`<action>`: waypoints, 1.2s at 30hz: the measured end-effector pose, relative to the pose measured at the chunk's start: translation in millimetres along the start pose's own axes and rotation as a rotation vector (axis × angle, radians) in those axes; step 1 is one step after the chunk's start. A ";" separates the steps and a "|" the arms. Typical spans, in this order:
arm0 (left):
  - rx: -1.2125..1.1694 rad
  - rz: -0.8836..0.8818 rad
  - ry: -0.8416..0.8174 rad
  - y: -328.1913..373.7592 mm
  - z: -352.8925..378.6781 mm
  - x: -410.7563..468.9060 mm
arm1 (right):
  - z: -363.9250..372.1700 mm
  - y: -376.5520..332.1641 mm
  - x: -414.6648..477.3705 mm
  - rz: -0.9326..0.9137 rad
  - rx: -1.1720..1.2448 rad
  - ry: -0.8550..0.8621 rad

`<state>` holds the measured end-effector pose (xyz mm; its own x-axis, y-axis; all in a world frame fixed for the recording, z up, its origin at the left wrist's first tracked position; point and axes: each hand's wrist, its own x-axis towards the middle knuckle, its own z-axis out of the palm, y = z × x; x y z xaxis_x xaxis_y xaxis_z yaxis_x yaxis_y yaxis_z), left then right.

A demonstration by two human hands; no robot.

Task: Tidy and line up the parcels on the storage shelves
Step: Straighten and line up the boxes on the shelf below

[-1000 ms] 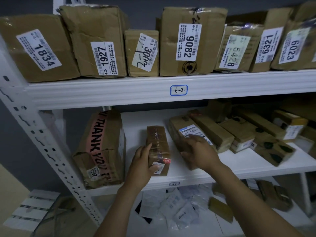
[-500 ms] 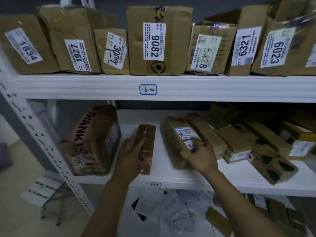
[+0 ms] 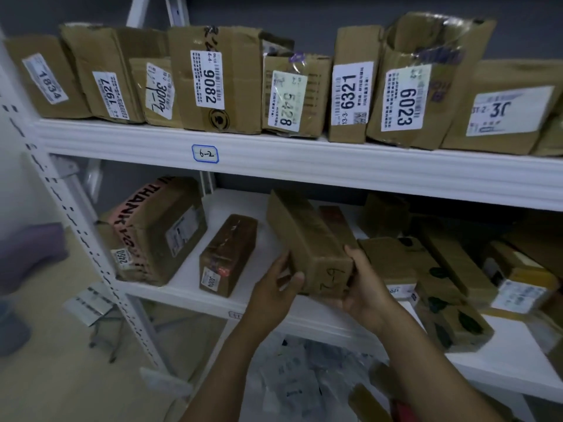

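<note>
Both hands hold the near end of a long brown parcel (image 3: 307, 242) (handwriting on its end face): left hand (image 3: 274, 296) at its left corner, right hand (image 3: 365, 290) along its right side. Left of it on the white shelf (image 3: 185, 278) lie a taped parcel (image 3: 228, 254) and a pink-taped box (image 3: 158, 229); above it runs a row of labelled parcels (image 3: 240, 86).

Taped parcel (image 3: 227, 255) left of held parcel (image 3: 307, 242), on shelf (image 3: 189, 280)
</note>
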<state>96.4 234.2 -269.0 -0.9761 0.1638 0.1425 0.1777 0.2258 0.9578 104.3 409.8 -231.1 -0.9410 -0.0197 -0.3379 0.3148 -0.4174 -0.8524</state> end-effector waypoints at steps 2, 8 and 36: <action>-0.179 -0.125 -0.019 6.2 4.9 -2.7 | -9.4 3.4 -2.7 0.018 -0.001 -0.069; -0.574 -0.245 0.013 14.1 -3.7 1.2 | -29.9 13.0 -4.2 -0.035 -0.238 -0.277; -0.541 -0.014 -0.135 29.6 -60.9 -1.6 | 33.7 11.1 12.0 -0.560 -0.886 -0.186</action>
<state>95.6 182.1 -225.6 -0.9469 0.2942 0.1293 0.0404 -0.2901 0.9562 92.3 374.3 -231.1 -0.9602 -0.2001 0.1951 -0.2617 0.3990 -0.8788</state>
